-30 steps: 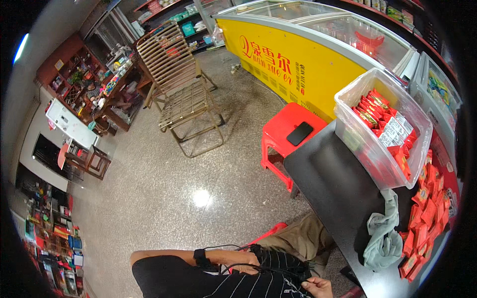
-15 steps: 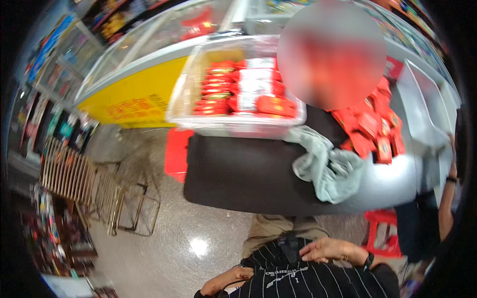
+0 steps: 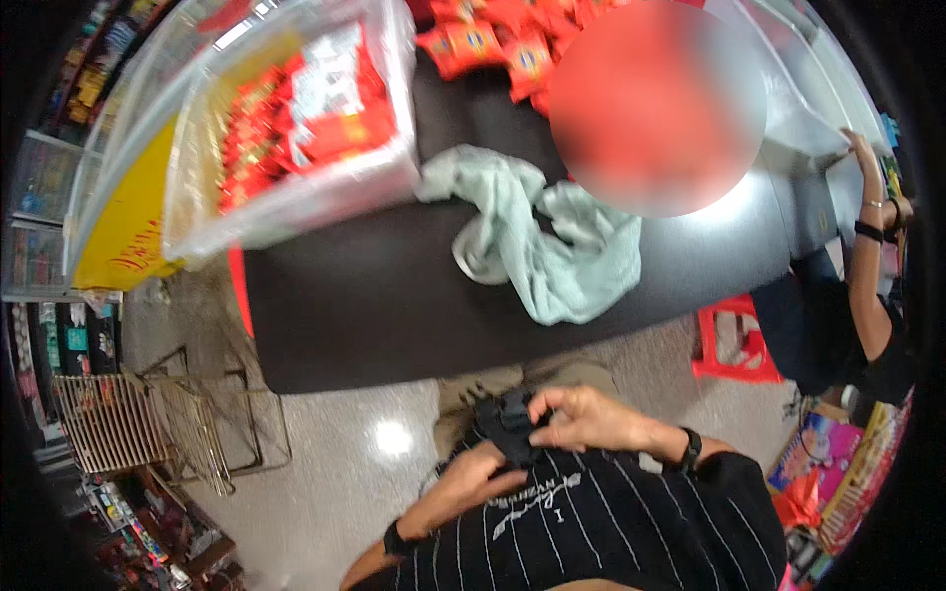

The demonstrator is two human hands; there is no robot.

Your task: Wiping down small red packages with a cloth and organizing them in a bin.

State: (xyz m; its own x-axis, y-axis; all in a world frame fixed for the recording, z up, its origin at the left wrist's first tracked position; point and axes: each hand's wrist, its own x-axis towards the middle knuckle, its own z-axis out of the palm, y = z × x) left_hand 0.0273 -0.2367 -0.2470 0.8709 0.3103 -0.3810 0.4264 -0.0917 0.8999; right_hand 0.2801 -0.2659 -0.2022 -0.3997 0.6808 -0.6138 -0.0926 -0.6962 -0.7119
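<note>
Close to my waist, a small black pouch-like thing [image 3: 508, 426] lies in front of my striped black shirt; its exact kind I cannot make out. My right hand [image 3: 586, 419] grips its right side, thumb and fingers bent around the edge. From below, my left hand [image 3: 475, 481] has its thumb and fingers around the lower part, some of it hidden. Ahead of both hands is a dark table [image 3: 365, 305]. A crumpled pale green cloth [image 3: 537, 236] rests on it, apart from my hands.
At the table's back left stands a clear plastic bin [image 3: 296, 212] of red packets [image 3: 340, 138]. More loose red packets [image 3: 473, 44] lie at the back, partly behind a blurred circle. A person's arm [image 3: 867, 256] is at the right, above a red stool [image 3: 734, 345]. A metal rack [image 3: 212, 424] stands left.
My hands have come together at the black thing; before, they were apart at my waist. The view has turned rightward, so bin and cloth appear further left.
</note>
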